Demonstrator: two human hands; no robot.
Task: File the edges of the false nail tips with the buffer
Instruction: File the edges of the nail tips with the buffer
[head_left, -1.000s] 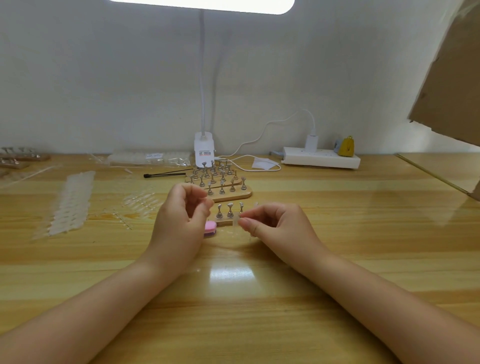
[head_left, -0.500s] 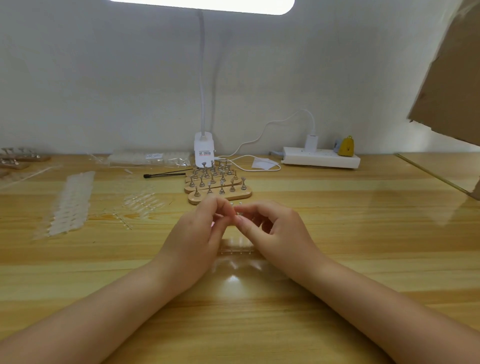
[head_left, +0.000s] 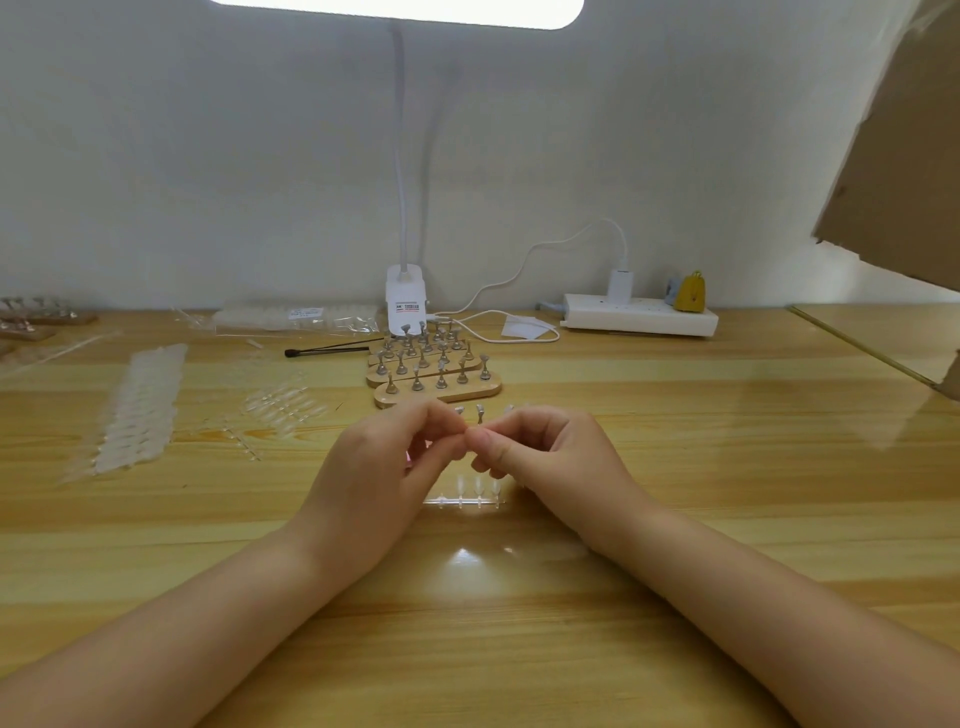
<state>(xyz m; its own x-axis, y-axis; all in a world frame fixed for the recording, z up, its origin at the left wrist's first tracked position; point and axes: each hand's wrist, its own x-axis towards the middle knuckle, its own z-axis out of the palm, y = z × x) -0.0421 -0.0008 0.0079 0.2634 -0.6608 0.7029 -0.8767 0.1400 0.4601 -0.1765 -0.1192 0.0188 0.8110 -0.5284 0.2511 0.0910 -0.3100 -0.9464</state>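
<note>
Fingertips meet mid-table, left hand (head_left: 384, 470) curled with a sliver of pink buffer (head_left: 409, 459) peeking under it, right hand (head_left: 545, 457) pinching something too small to name, above the clear nail-tip strip (head_left: 467, 493) lying flat.

A bright lamp panel (head_left: 397, 10) overhead washes the scene evenly; directly below it, glare (head_left: 464, 557) shines on the glossy bench (head_left: 727, 467). Edges bow from wide-angle distortion; shadows stay soft.
</note>
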